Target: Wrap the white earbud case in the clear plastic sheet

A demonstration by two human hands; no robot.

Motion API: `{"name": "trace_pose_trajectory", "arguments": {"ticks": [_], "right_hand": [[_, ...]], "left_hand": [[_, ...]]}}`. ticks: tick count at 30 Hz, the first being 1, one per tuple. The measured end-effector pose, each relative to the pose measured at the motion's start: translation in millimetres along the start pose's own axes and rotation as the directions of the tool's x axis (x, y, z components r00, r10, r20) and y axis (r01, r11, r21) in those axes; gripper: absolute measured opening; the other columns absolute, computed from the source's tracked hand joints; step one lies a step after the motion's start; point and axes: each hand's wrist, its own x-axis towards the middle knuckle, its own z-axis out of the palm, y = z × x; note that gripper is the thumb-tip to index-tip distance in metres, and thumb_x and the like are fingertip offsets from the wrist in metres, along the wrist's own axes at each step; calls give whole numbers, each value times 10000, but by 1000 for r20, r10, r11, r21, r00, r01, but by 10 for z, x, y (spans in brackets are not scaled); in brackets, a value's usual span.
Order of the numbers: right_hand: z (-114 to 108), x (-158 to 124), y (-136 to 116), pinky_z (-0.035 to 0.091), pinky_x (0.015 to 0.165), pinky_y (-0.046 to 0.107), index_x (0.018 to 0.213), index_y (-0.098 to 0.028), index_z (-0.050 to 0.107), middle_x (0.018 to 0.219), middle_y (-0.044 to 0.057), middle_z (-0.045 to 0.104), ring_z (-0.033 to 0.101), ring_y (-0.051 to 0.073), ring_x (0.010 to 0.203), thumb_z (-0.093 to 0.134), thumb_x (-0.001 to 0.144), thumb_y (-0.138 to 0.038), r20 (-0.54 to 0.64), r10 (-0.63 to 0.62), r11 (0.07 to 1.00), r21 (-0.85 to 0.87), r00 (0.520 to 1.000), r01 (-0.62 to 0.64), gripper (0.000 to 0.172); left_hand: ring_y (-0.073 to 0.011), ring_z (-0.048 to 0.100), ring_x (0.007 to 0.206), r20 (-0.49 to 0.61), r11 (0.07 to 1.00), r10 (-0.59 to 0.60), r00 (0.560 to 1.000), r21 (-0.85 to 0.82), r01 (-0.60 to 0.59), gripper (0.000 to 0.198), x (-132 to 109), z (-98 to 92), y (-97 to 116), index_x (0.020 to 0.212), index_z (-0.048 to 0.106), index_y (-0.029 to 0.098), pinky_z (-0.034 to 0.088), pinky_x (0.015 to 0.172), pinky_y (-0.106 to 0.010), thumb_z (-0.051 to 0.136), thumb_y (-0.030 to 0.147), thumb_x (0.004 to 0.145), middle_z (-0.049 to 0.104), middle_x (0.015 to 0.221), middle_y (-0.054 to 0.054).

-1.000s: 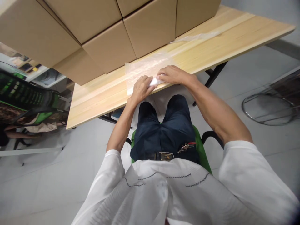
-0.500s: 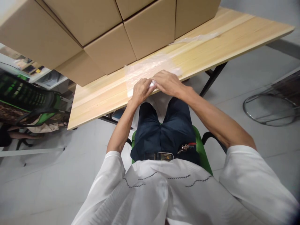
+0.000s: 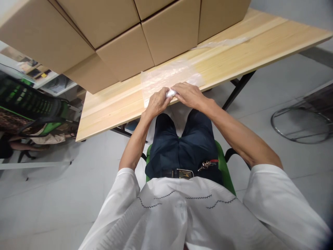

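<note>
A clear plastic bag lies flat on the wooden table near its front edge. My left hand and my right hand meet at the bag's near edge. Both pinch a small white item held between their fingertips; most of that item is hidden by my fingers.
Several stacked cardboard boxes fill the back of the table. A second strip of clear plastic lies to the right of them. A green-and-black chair stands at the left, a metal ring stand on the floor at the right.
My right hand slid left along the bag's near edge until it met my left hand. Both hands have closed in around the small white item.
</note>
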Motion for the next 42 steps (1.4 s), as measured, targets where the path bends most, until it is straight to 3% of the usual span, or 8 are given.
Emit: {"name": "trace_pose_trajectory", "arguments": {"ticks": [14,19,24,29,32,36,39,42], "right_hand": [[-44,51,6,561,1065,512,1493,-199,799,1441,206,839,684,409,1342,518,1254,-407,17,68,988,-138,998,-65,424],[-130,104,10,537,1039,483,1483,-194,795,1441,204,842,726,399,1301,490,1259,-418,61,120,981,-159,991,-109,440],[-264,260,40,524,1005,463,1468,-167,821,1481,221,859,769,404,1309,451,1247,-379,156,199,973,-150,967,-176,480],[-416,373,73,518,959,464,1344,-159,893,1369,234,903,807,420,1250,381,1270,-418,241,318,936,-233,917,-263,579],[-439,311,93,550,987,496,1410,-133,880,1430,266,879,796,442,1274,399,1251,-362,164,371,906,-280,914,-318,556],[-342,177,70,582,1138,575,1487,-115,840,1539,288,811,713,467,1401,446,1232,-317,-12,232,937,-266,973,-226,511],[-216,149,-5,566,1246,583,1534,-142,813,1536,250,810,678,446,1445,534,1209,-287,25,21,976,-218,999,-15,452],[-120,173,-62,582,1248,564,1624,-136,751,1601,241,786,656,432,1489,602,1163,-226,99,-61,985,-155,993,76,493]], "left_hand": [[-330,754,1439,77,997,9,997,-71,-4,517,50,-322,129,1583,756,188,570,1259,-461,475,518,1301,837,1562,-151],[-321,780,1190,60,994,38,997,-101,-32,455,228,-381,64,1238,842,204,593,1138,-471,498,500,1262,874,1270,-139],[-230,648,898,44,964,20,999,-265,-7,425,410,-344,-77,941,708,218,519,874,-383,517,474,1221,764,955,-65],[-185,492,761,75,937,4,997,-350,22,427,494,-319,-134,811,552,247,382,745,-360,519,453,1184,599,793,-7],[-190,497,758,89,938,6,996,-345,25,422,515,-315,-130,811,567,248,375,755,-366,527,460,1173,596,792,-9],[-207,564,795,89,945,1,996,-325,28,418,550,-293,-146,841,674,229,423,791,-366,532,455,1163,684,829,-31],[-230,649,854,100,954,6,995,-297,25,454,572,-265,-170,931,791,192,495,847,-367,512,456,1173,791,915,-66],[-287,783,1059,95,974,-24,995,-222,45,489,544,-239,-159,1196,890,139,579,1016,-394,480,405,1198,907,1188,-142]]}}
